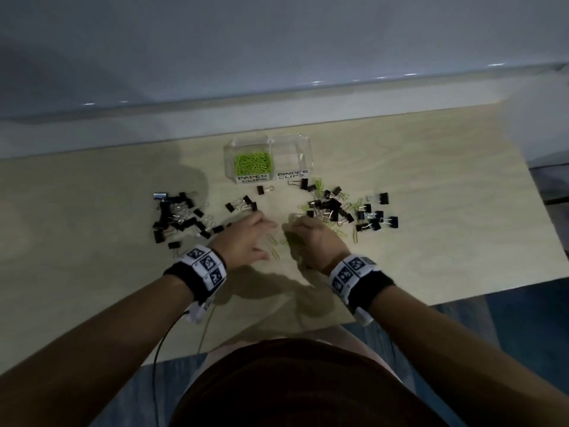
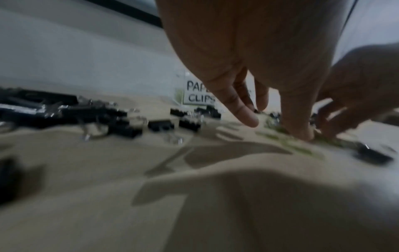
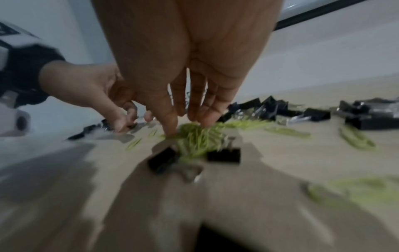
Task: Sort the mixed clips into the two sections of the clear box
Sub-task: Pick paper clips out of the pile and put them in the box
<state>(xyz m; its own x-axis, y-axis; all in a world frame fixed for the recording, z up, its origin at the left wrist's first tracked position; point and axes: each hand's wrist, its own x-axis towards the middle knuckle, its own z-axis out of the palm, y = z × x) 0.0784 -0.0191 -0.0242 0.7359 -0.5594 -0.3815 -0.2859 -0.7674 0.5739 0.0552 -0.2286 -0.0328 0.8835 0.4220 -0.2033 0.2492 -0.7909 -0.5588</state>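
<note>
right hand (image 3: 187, 95) fingertips down on green paper clips (image 3: 198, 138).

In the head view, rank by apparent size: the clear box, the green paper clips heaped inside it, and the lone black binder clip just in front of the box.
1. clear box
2. green paper clips filling one section
3. lone black binder clip

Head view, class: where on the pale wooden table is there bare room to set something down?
Free: the left stretch of the pale wooden table beyond the black binder-clip heap, and the near edge beside the forearms. Crowded: the mixed black-and-green pile and the clear two-section box front.
</note>
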